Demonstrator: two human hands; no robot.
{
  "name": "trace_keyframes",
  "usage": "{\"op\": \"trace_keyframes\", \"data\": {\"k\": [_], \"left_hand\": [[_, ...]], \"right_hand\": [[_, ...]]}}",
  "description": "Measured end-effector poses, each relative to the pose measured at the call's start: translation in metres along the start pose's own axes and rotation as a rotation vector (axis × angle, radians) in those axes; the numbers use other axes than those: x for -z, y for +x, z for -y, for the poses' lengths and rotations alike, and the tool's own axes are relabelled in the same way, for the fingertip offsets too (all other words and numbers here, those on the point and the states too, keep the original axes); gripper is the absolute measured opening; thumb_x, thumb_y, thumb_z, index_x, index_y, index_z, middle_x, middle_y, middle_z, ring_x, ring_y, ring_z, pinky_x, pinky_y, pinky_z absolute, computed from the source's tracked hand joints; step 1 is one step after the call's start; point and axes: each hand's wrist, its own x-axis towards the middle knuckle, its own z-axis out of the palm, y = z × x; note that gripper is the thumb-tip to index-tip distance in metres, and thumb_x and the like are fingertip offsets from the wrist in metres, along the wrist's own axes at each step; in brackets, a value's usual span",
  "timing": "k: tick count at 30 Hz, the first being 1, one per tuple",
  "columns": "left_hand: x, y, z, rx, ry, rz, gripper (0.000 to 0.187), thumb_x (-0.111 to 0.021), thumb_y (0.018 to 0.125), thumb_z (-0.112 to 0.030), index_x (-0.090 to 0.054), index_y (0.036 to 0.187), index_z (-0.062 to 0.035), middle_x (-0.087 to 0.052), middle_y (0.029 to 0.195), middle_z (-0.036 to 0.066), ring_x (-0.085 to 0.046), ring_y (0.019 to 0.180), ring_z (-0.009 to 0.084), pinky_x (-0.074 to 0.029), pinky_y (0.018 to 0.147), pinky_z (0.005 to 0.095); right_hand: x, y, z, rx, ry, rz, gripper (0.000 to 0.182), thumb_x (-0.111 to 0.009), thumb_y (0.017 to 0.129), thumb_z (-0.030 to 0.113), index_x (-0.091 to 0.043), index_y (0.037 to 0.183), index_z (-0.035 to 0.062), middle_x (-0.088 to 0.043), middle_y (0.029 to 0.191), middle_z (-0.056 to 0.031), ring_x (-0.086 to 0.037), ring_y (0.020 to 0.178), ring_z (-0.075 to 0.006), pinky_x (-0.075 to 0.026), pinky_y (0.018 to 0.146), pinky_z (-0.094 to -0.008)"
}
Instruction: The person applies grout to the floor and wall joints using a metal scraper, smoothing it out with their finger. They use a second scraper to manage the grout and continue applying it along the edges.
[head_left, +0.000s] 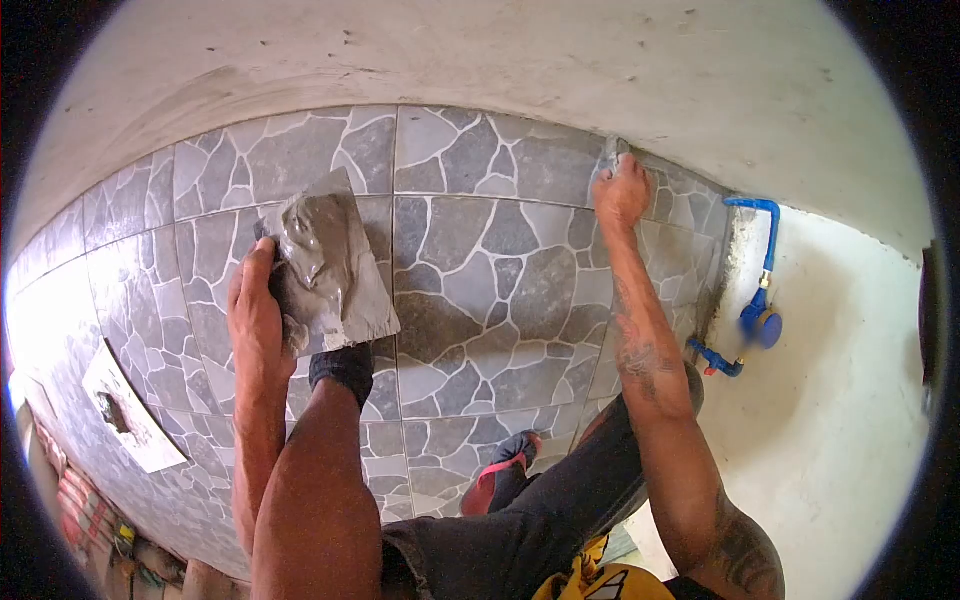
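My left hand (pixel 255 320) grips a flat trowel (pixel 335 265) loaded with wet grey mortar, held just in front of the stone-pattern tiled wall (pixel 500 270). My right hand (pixel 620 190) reaches up to the top edge of the tiles and presses a small grey tool (pixel 612 150) against the joint where the tiles meet the bare plaster (pixel 520 50). How the fingers wrap that tool is partly hidden. My knees and dark shorts fill the lower middle of the view.
A blue pipe with a valve (pixel 760 300) runs down the white wall on the right. A white tile piece smeared with mortar (pixel 125 405) lies at the lower left. A foot in a red sandal (pixel 505 465) rests on the tiled floor.
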Motion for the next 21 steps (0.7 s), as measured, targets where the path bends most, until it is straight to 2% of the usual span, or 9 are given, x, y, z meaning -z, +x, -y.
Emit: {"op": "trace_keyframes", "data": {"k": [2,6,8,10,13,16,19,20,21], "left_hand": [[0.001,0.000,0.002,0.004,-0.003,-0.007,0.031,-0.054,0.093,-0.030,-0.061,0.102,-0.0004,-0.059,0.087,0.002,-0.055,0.076,0.0116,-0.046,0.069,0.0269],[0.001,0.004,0.009,-0.010,0.010,0.006,0.033,-0.054,0.093,-0.031,-0.062,0.105,-0.0011,-0.060,0.090,0.003,-0.057,0.077,0.0126,-0.047,0.069,0.0272],[0.001,0.004,0.007,-0.014,0.038,0.029,0.035,-0.053,0.093,-0.032,-0.061,0.107,-0.0013,-0.061,0.092,0.004,-0.059,0.079,0.0131,-0.048,0.070,0.0276],[-0.002,0.003,0.003,-0.005,0.050,0.038,0.035,-0.053,0.093,-0.032,-0.061,0.107,-0.0010,-0.062,0.093,0.004,-0.059,0.079,0.0131,-0.048,0.070,0.0279],[-0.005,0.001,-0.002,-0.009,0.079,0.038,0.036,-0.053,0.093,-0.033,-0.061,0.108,-0.0008,-0.062,0.094,0.005,-0.059,0.080,0.0132,-0.048,0.071,0.0273],[-0.007,0.002,-0.004,-0.028,0.044,0.028,0.036,-0.054,0.093,-0.033,-0.061,0.109,-0.0011,-0.062,0.095,0.005,-0.059,0.081,0.0133,-0.048,0.070,0.0267],[-0.006,0.011,-0.003,-0.037,0.007,0.026,0.035,-0.054,0.093,-0.032,-0.062,0.109,-0.0018,-0.062,0.096,0.005,-0.059,0.081,0.0128,-0.048,0.070,0.0263],[-0.005,0.013,-0.003,-0.049,0.017,0.035,0.035,-0.053,0.093,-0.032,-0.062,0.109,-0.0017,-0.062,0.095,0.005,-0.059,0.081,0.0127,-0.048,0.070,0.0263],[-0.009,0.011,-0.007,-0.058,0.020,0.041,0.035,-0.053,0.094,-0.032,-0.062,0.109,-0.0017,-0.062,0.094,0.005,-0.059,0.080,0.0126,-0.048,0.070,0.0264]], "right_hand": [[0.000,-0.002,0.018,0.032,0.021,-0.005,0.029,-0.070,0.067,0.014,-0.058,0.092,0.0046,-0.061,0.088,-0.0186,-0.057,0.086,-0.0381,-0.046,0.077,-0.0485],[0.000,-0.014,0.088,0.237,0.154,0.007,0.026,-0.065,0.067,0.012,-0.055,0.090,0.0057,-0.059,0.086,-0.0149,-0.056,0.084,-0.0354,-0.045,0.073,-0.0485],[-0.003,-0.018,0.139,0.260,0.148,-0.058,0.022,-0.063,0.067,0.011,-0.054,0.087,0.0060,-0.057,0.084,-0.0145,-0.054,0.081,-0.0343,-0.045,0.070,-0.0477],[0.006,-0.020,0.177,0.264,0.290,-0.018,0.020,-0.061,0.065,0.009,-0.054,0.084,0.0062,-0.056,0.083,-0.0142,-0.054,0.080,-0.0336,-0.045,0.069,-0.0461],[0.008,-0.022,0.223,0.264,0.314,-0.056,0.020,-0.061,0.064,0.008,-0.055,0.083,0.0061,-0.054,0.082,-0.0148,-0.053,0.079,-0.0343,-0.044,0.071,-0.0465],[0.010,-0.025,0.248,0.334,0.461,-0.046,0.019,-0.062,0.066,0.008,-0.055,0.083,0.0055,-0.057,0.084,-0.0165,-0.055,0.082,-0.0348,-0.044,0.072,-0.0469],[0.015,-0.024,0.261,0.418,0.639,0.108,0.019,-0.061,0.068,0.008,-0.055,0.086,0.0048,-0.061,0.086,-0.0169,-0.059,0.083,-0.0348,-0.045,0.072,-0.0467],[0.017,-0.026,0.251,0.336,0.653,0.182,0.018,-0.061,0.074,0.010,-0.057,0.091,0.0038,-0.063,0.086,-0.0159,-0.061,0.085,-0.0361,-0.046,0.073,-0.0468],[0.016,-0.029,0.238,0.236,0.710,0.129,0.020,-0.061,0.076,0.013,-0.058,0.093,0.0032,-0.064,0.086,-0.0168,-0.060,0.086,-0.0382,-0.047,0.074,-0.0469]]}}
